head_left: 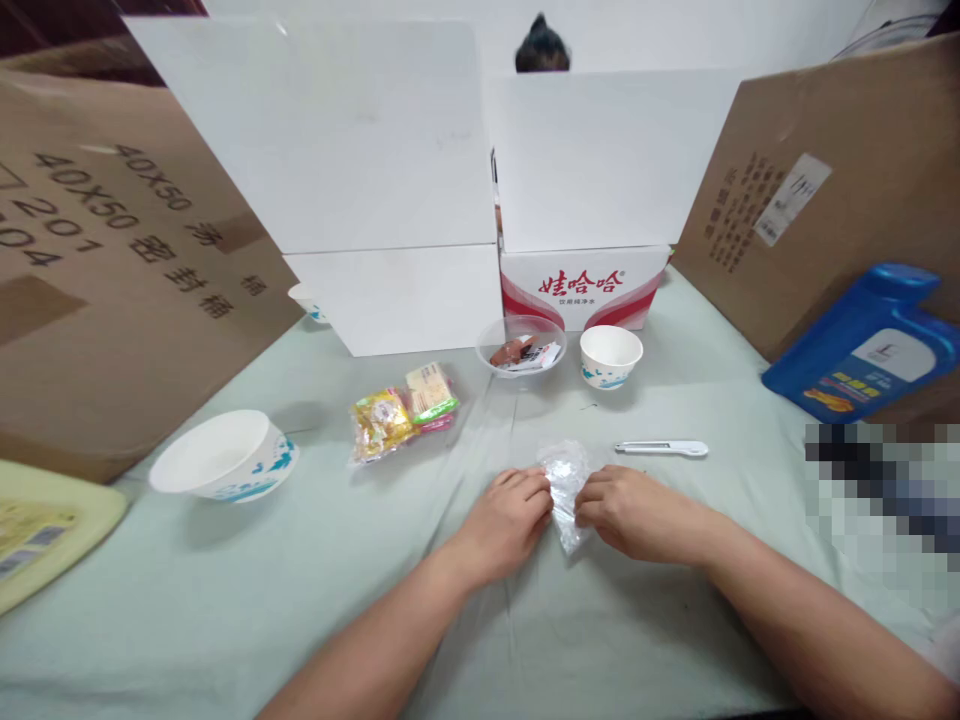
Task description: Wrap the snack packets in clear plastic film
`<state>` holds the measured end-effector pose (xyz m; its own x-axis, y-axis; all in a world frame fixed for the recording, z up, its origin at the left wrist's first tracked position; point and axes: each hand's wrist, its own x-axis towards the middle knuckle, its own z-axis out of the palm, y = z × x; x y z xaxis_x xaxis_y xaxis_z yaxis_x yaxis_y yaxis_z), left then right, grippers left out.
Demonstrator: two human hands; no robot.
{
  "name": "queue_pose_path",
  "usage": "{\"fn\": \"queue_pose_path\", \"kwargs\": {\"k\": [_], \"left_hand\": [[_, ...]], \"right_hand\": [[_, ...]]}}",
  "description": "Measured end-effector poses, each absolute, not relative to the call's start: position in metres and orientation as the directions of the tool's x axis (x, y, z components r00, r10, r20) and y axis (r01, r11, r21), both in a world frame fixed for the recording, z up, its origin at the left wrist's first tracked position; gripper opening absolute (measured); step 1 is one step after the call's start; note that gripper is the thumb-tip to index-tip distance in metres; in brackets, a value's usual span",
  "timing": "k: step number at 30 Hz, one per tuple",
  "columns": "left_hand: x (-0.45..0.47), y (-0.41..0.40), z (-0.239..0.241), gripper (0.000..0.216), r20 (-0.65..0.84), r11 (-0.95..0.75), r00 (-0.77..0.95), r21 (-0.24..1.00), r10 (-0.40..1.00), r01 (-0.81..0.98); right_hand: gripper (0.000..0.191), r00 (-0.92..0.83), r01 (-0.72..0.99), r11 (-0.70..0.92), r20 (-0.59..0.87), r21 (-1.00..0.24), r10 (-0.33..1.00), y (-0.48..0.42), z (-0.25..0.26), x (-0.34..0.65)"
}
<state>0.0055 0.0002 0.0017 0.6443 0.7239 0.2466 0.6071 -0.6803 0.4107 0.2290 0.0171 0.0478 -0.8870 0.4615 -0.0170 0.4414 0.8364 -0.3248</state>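
A small crumpled clear plastic bag lies on the pale green tablecloth in front of me. My left hand pinches its left edge with curled fingers. My right hand grips its right edge, fingers closed. Both hands rest on the cloth with the bag between them.
Colourful snack packets in a clear wrapper lie to the left. A clear bowl with wrappers and a white paper cup stand behind, a white clipper-like tool to the right. A large white bowl, cardboard boxes and a blue bottle ring the table.
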Motion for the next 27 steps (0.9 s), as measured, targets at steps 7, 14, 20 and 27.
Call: {"fn": "queue_pose_path", "kwargs": {"k": [7, 14, 20, 27], "left_hand": [[0.004, -0.006, 0.014, 0.007, 0.218, -0.698, 0.725, 0.545, 0.653, 0.464], [0.002, -0.003, 0.013, 0.014, 0.211, -0.670, 0.722, 0.602, 0.658, 0.435], [0.004, -0.005, 0.011, 0.007, 0.205, -0.680, 0.707, 0.542, 0.677, 0.494], [0.006, -0.006, 0.013, 0.006, 0.190, -0.703, 0.714, 0.461, 0.674, 0.542]], "right_hand": [[0.023, -0.741, 0.637, 0.648, -0.098, -0.418, 0.664, 0.019, 0.059, 0.232], [0.025, -0.412, 0.908, 0.394, -0.125, -0.142, 0.903, 0.040, 0.027, 0.215], [0.014, -0.539, 0.810, 0.576, 0.250, -0.108, 0.804, 0.034, 0.019, 0.215], [0.017, -0.660, 0.679, 0.664, 0.136, -0.312, 0.739, 0.039, 0.008, 0.213]]}}
